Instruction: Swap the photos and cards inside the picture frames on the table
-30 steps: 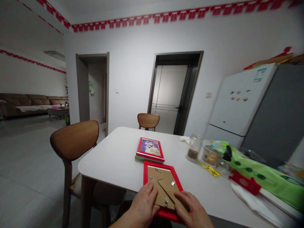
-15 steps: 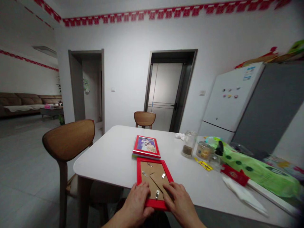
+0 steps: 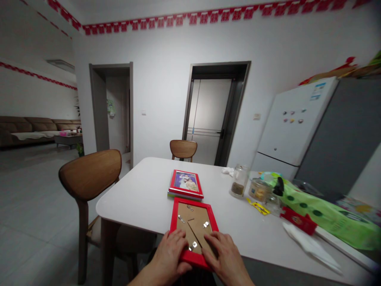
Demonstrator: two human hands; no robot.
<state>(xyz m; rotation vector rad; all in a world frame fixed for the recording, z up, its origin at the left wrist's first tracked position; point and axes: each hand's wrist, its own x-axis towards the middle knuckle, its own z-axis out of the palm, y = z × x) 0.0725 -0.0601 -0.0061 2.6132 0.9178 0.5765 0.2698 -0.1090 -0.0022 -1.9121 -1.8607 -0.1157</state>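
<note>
A red picture frame [image 3: 192, 210] lies face down at the near edge of the white surface [image 3: 133, 198], its near end reaching past that edge. Its brown backing shows, with metal clips along the sides and a dark slanting line across the board.

The left hand [image 3: 171, 252] is curled around the frame's near left corner, its fingers close together on top and its thumb at the near side, holding it. The right hand [image 3: 224, 254] lies over the right side, fingers bent onto the backing and thumb lower down on the board; whether it pinches the frame or only presses on it, I cannot tell.

Just beyond the frame, toward the far edge, a framed photo [image 3: 186, 183] lies face up on top of a small stack, tilted slightly to the surface's edges.

On the right part of the surface stand a glass jar [image 3: 238, 182] with dark contents at the bottom and, just beside it, a clear round tub [image 3: 258, 190]. A yellow packet [image 3: 258, 207] lies in front of them. Farther right are a red box [image 3: 299, 220], a long green bag [image 3: 321, 214] and a white sheet [image 3: 312, 246] nearer the near edge. A wooden chair [image 3: 92, 174] stands by the left edge, another chair [image 3: 183, 149] beyond the far edge.
</note>
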